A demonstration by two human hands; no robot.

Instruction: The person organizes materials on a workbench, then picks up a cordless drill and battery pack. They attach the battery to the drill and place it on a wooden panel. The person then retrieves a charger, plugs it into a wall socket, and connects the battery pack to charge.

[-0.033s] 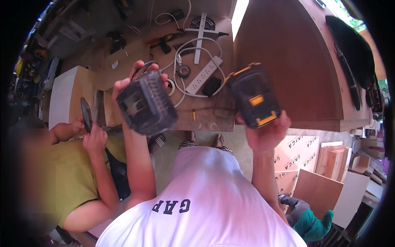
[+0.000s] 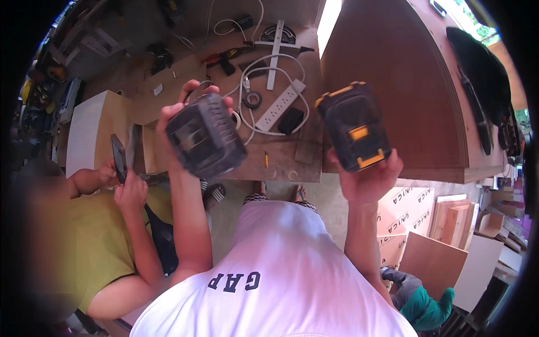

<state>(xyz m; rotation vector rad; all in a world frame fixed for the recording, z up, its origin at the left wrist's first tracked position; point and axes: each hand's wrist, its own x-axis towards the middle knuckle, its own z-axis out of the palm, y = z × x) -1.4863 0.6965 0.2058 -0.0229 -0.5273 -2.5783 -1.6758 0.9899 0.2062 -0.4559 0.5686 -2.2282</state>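
In my left hand (image 2: 173, 112) is a black battery charger (image 2: 205, 137), a boxy thing with slots along one side, raised above the near edge of the workbench (image 2: 241, 160). The fingers curl round its far and left sides, and a thin dark cord shows by the fingertips. My right hand (image 2: 370, 182) grips a black and yellow power tool battery (image 2: 351, 118) from below by its near end. Charger and battery are held apart, one on each side of my chest.
On the bench lie a white power strip (image 2: 281, 105) with a looped cord, a roll of black tape (image 2: 252, 100) and a metal square (image 2: 274, 62). A large brown wooden cabinet (image 2: 393, 84) stands at right. To my left, a person in a yellow-green shirt (image 2: 106, 241) holds a phone (image 2: 119, 157).
Both the charger and the battery have shifted slightly to the right, each still in the same hand. The battery has turned a little.
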